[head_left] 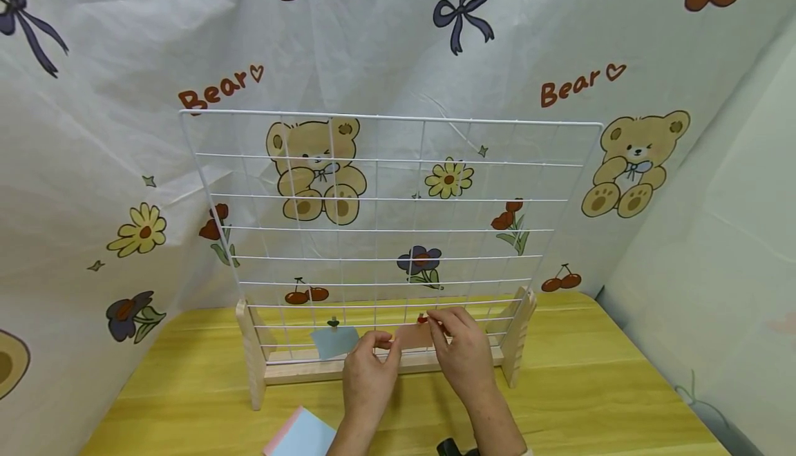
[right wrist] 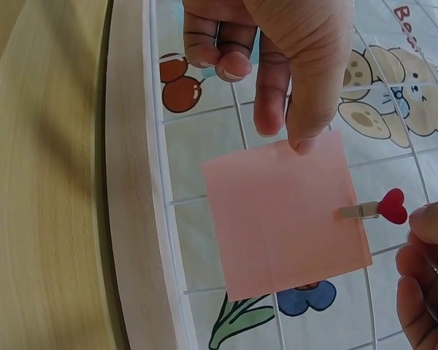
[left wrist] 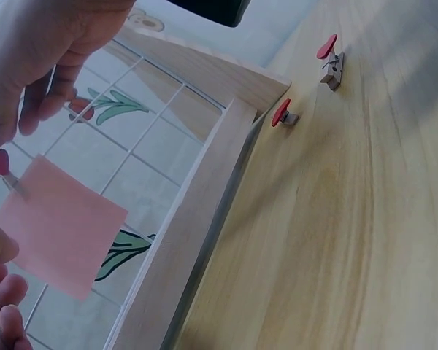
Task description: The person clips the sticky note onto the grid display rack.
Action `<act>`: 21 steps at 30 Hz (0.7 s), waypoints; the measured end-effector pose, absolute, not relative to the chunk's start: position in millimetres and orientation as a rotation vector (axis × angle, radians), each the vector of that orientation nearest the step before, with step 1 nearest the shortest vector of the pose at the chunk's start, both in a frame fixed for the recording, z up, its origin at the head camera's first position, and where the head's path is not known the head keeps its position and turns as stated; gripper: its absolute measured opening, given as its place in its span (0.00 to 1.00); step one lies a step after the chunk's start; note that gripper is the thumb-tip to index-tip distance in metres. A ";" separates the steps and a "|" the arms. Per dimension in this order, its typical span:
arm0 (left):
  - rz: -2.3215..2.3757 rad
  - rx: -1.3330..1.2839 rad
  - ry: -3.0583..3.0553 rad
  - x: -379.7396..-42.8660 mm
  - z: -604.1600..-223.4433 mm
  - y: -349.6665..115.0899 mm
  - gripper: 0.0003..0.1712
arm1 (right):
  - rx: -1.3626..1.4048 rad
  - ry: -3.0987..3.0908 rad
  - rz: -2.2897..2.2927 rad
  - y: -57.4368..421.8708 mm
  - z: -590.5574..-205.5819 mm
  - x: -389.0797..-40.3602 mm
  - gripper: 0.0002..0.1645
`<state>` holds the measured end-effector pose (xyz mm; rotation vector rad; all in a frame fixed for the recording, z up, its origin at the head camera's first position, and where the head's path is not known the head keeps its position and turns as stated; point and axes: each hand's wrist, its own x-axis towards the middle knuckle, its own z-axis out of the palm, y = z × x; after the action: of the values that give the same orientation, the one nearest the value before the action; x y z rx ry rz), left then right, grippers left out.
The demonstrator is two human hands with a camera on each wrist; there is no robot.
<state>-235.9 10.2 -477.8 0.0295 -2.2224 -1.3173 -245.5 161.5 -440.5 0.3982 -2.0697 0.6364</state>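
A pink paper note (right wrist: 277, 219) hangs on the white wire grid (head_left: 398, 231), fastened by a small wooden clip with a red heart (right wrist: 393, 206). My left hand (head_left: 371, 376) is at the note's left edge; its thumb overlaps that edge, while the index fingertip shows just outside the paper. Close beside the heart is my right hand (head_left: 463, 352), its fingertips slightly apart from the clip in both wrist views. To the left, a light blue note (head_left: 334, 343) hangs under a clip with a dark heart (head_left: 333, 323).
The grid stands in a wooden base (head_left: 305, 372) on the yellow wood-grain table (head_left: 591, 387). Blue and pink paper sheets (head_left: 305, 435) lie near the front. Two red-topped clips (left wrist: 283, 114) rest on the table in the left wrist view. A bear-print cloth (head_left: 385, 48) hangs behind.
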 end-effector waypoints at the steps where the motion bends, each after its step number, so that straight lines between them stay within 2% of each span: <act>1: -1.322 0.031 -2.225 -235.9 -477.5 10.2 0.06 | 0.397 -2.071 0.635 161.6 -440.5 -245.3 0.11; 21: -1.375 0.002 -2.175 -231.8 -478.6 7.7 0.07 | 0.392 -2.064 0.666 162.8 -439.5 -241.3 0.11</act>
<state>-231.8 7.7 -478.6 0.0016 -2.1751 -1.3751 -241.3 162.8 -439.5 0.3919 -2.0643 0.6660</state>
